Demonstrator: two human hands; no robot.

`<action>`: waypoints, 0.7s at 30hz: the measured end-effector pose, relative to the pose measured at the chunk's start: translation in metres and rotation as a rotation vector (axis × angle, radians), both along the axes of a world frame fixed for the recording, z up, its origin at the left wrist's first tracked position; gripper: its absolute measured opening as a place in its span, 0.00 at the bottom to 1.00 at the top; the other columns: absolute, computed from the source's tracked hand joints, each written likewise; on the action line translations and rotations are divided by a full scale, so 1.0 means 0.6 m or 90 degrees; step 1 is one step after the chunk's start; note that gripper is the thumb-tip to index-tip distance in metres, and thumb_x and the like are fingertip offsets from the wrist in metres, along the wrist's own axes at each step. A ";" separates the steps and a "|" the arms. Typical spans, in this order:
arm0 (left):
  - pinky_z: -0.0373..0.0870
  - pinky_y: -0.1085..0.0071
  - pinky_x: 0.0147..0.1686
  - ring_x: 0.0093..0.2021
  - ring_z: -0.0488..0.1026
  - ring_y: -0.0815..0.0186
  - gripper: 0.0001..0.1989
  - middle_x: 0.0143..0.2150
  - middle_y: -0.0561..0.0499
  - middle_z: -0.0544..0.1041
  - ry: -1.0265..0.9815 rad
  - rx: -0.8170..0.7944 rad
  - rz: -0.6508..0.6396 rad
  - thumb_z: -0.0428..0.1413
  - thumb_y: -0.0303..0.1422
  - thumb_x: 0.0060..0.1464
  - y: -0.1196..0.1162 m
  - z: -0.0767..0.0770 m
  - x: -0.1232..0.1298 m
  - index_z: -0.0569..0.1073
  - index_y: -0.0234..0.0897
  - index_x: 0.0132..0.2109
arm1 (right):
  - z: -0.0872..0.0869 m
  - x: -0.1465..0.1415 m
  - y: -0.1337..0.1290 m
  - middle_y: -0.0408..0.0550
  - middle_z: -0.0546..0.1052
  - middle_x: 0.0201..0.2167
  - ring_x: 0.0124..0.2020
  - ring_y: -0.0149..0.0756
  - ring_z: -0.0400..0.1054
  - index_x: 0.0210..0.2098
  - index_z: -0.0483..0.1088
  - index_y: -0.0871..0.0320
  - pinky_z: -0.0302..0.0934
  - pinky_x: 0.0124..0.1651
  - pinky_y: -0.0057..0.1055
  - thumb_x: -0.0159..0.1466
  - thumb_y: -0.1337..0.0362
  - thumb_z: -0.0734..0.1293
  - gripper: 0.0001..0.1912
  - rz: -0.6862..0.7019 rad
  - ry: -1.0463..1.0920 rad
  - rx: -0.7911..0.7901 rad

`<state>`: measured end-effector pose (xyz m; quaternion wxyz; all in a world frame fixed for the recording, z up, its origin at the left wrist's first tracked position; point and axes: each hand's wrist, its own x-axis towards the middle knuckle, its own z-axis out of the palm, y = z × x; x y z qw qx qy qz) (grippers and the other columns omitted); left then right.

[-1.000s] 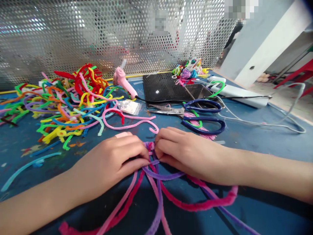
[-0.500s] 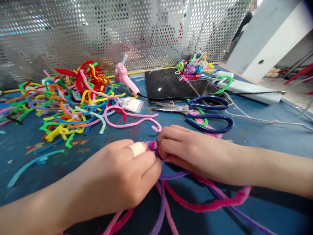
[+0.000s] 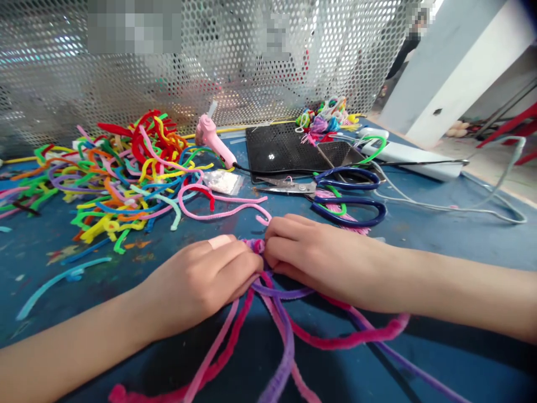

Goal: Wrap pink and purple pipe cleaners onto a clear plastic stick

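Between my two hands is a bundle of twisted pipe cleaners (image 3: 257, 245) in pink, magenta and purple. My left hand (image 3: 205, 274), with a pale bandage (image 3: 222, 241) round one finger, is closed on the bundle's left side. My right hand (image 3: 310, 257) pinches its right side, fingertips almost touching the left ones. Loose ends fan out below toward me: a purple strand (image 3: 285, 341), a magenta strand (image 3: 352, 338) and several pink ones. My fingers hide most of the twisted part.
A heap of colourful pipe cleaners (image 3: 126, 173) lies at left. Beyond my hands are blue-handled scissors (image 3: 352, 210), a pink glue gun (image 3: 216, 143), a small bag of white bits (image 3: 224, 182) and a black mat (image 3: 272, 148). A white power strip (image 3: 419, 157) with cords lies at right, before a perforated metal screen (image 3: 235, 61).
My left hand has shifted slightly left and turned flatter, uncovering more of the strands below. The loose ends have spread, and a magenta one now shows at lower left. The view has moved a little.
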<state>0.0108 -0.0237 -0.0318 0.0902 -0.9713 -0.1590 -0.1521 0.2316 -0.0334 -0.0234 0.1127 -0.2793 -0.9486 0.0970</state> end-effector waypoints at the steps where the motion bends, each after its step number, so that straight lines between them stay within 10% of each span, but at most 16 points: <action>1: 0.67 0.70 0.40 0.36 0.71 0.66 0.04 0.33 0.50 0.73 -0.021 -0.039 0.015 0.48 0.27 0.59 -0.003 -0.001 0.001 0.68 0.35 0.39 | 0.000 -0.002 -0.001 0.51 0.67 0.36 0.36 0.34 0.60 0.34 0.66 0.62 0.58 0.38 0.31 0.66 0.71 0.57 0.08 -0.012 0.001 0.002; 15: 0.66 0.76 0.38 0.37 0.71 0.71 0.03 0.35 0.54 0.74 -0.103 -0.308 0.152 0.54 0.30 0.56 -0.020 0.018 0.007 0.72 0.38 0.36 | -0.012 -0.013 -0.014 0.52 0.67 0.37 0.35 0.35 0.60 0.34 0.66 0.63 0.60 0.38 0.33 0.66 0.71 0.56 0.08 -0.082 0.008 0.059; 21: 0.67 0.69 0.34 0.33 0.72 0.65 0.07 0.33 0.51 0.74 0.011 -0.153 0.124 0.51 0.32 0.59 -0.022 0.025 0.014 0.72 0.38 0.35 | -0.008 -0.013 -0.012 0.51 0.67 0.36 0.36 0.35 0.60 0.33 0.67 0.62 0.60 0.39 0.33 0.66 0.69 0.56 0.10 -0.073 0.020 0.017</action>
